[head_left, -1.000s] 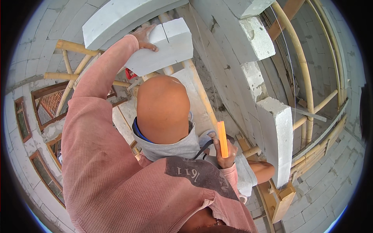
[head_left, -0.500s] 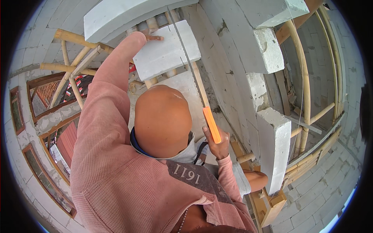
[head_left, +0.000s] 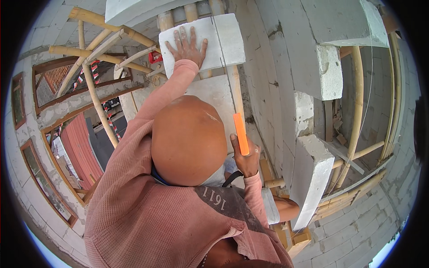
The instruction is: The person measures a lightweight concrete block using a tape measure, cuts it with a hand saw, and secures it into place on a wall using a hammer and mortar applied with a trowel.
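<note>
A pale lightweight concrete block [head_left: 233, 38] lies across bamboo poles in front of me. Pressed flat on its top is my left hand [head_left: 185, 46], fingers spread and holding nothing. My right hand [head_left: 248, 161] is closed round the orange handle of a handsaw [head_left: 241, 134], to the right of my bent knee [head_left: 189, 139]. The long thin blade runs away from me and crosses the block right of my left hand. How deep the blade sits in the block cannot be made out.
Another pale block [head_left: 138, 10] lies beyond the first. To the right rise a grey block wall [head_left: 263, 67] and an upright block [head_left: 313, 178]. Bamboo scaffolding [head_left: 91, 85] and wooden window frames [head_left: 49, 187] stand at the left. A wooden piece [head_left: 298, 243] is low at right.
My left hand has moved from the block's left edge to lie spread on its top. The saw handle has shifted slightly away from me. My view has shifted, and the knee appears larger.
</note>
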Demonstrator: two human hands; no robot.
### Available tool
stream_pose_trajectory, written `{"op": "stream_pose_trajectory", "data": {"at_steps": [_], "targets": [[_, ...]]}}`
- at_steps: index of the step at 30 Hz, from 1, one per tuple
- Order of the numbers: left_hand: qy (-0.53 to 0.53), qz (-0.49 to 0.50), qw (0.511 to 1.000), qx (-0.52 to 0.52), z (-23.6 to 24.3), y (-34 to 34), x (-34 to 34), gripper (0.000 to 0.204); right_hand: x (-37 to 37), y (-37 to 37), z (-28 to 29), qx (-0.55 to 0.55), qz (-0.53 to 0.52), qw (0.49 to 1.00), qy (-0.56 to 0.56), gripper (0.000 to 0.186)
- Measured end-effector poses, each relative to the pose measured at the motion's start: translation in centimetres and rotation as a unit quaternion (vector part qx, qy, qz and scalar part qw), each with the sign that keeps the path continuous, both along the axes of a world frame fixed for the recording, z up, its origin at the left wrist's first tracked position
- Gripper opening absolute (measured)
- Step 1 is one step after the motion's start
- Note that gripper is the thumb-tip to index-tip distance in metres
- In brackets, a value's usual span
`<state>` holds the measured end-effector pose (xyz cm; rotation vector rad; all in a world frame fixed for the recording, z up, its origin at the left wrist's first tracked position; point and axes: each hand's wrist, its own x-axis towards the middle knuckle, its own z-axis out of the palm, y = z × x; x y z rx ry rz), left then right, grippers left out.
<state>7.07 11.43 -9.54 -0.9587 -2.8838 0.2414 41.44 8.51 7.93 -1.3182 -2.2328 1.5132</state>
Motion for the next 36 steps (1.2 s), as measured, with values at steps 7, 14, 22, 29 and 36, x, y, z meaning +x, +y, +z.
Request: {"op": "stream_pose_trajectory", "data": {"at_steps": [7,14,22,29,36], "targets": [[0.009,-0.011,1.000,0.014,-0.5,-0.4,0.2,0.072,5.6,-2.5,0.1,-0.014,0.025,1.000,0.000,0.022],[0.011,-0.016,0.999,0.032,-0.9,-0.4,0.0,0.072,6.6,-2.4,0.4,0.005,0.018,0.998,-0.064,0.020],[0.009,-0.018,0.998,0.054,-0.9,-0.4,-0.2,0.072,4.3,-1.6,-0.2,-0.006,-0.001,1.000,-0.015,0.023],[0.020,-0.022,0.998,0.055,-1.0,-0.1,-0.1,0.073,2.8,0.0,-1.5,-0.018,0.036,0.999,-0.032,0.023],[0.021,-0.019,0.999,0.043,-0.9,-0.5,-0.2,0.073,6.3,-1.6,-0.7,0.008,0.049,0.998,-0.025,0.021]]}}
